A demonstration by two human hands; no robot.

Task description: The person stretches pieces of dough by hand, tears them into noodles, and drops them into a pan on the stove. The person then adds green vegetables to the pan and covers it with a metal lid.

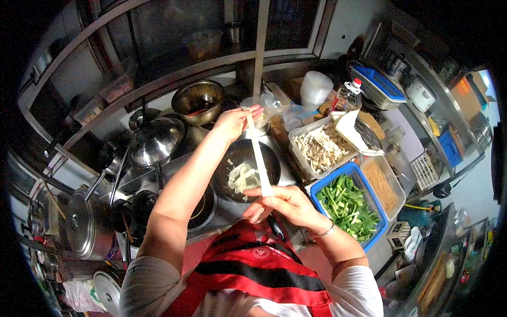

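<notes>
A long, pale, flat strip of dough (pixel 256 150) is stretched between my two hands above a dark wok (pixel 272 160). My left hand (pixel 236 122) is at the far end, pinching the strip near its top. Nearer my body, my right hand (pixel 285 203) grips the other end between thumb and fingers. Several pale, wide noodle-like pieces (pixel 243 178) lie in the wok, below and left of the strip. A red and black apron (pixel 253 259) covers my front.
Right of the wok are a tub of sliced mushrooms (pixel 318 150), a blue basket of chopped greens (pixel 351 203) and a tub of thin brown strands (pixel 381 185). A metal bowl (pixel 198 103), a domed lid (pixel 157 141) and a large pot (pixel 90 227) stand left.
</notes>
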